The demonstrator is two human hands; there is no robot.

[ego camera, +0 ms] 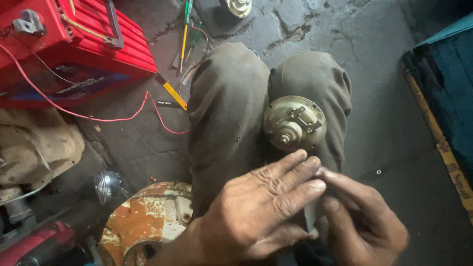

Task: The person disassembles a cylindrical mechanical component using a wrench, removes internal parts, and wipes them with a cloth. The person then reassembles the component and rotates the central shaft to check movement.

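Note:
A round brass-coloured horn-like part (294,123) rests on my right knee, its stud and small bracket facing up. Just below it my left hand (261,212) lies with fingers stretched toward the part, fingertips near its lower edge. My right hand (362,214) meets the left one, its fingers pinching a small pale flat piece (310,214) between both hands. What the piece is cannot be made out. My knees in olive trousers (226,113) fill the middle of the view.
A red battery (64,44) with red wires (98,118) sits upper left. Screwdrivers (186,29) and a yellow tool (173,93) lie on the cracked floor. A rusty round casing (148,216), a chrome part (106,184) and a small washer (378,172) lie nearby. A blue box (443,83) stands right.

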